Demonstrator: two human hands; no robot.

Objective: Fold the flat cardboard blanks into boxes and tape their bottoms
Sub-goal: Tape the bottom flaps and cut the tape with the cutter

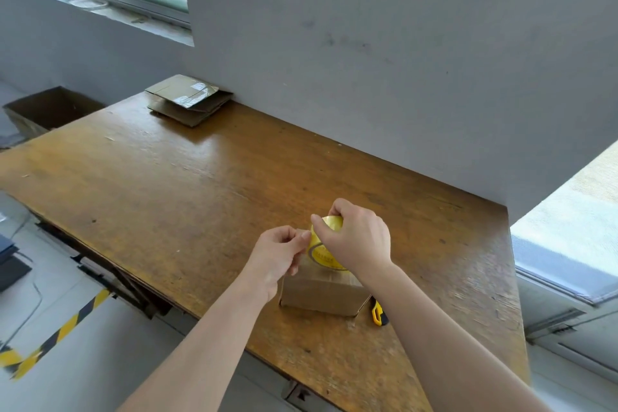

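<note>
A small folded cardboard box (pixel 321 294) stands near the front edge of the wooden table (pixel 167 184). Just above it my right hand (pixel 357 237) grips a yellow tape roll (pixel 322 244) from the top. My left hand (pixel 279 252) is at the roll's left side, its thumb and fingers pinched at the tape's edge. The lower part of the roll is hidden behind my hands. A stack of flat cardboard blanks (pixel 189 100), some with clear tape on them, lies at the table's far edge by the wall.
A yellow utility knife (pixel 378 311) lies on the table right of the box, partly under my right forearm. An open cardboard box (pixel 50 109) stands on the floor beyond the table's left end. Yellow-black floor tape (pixel 57 334) runs at lower left.
</note>
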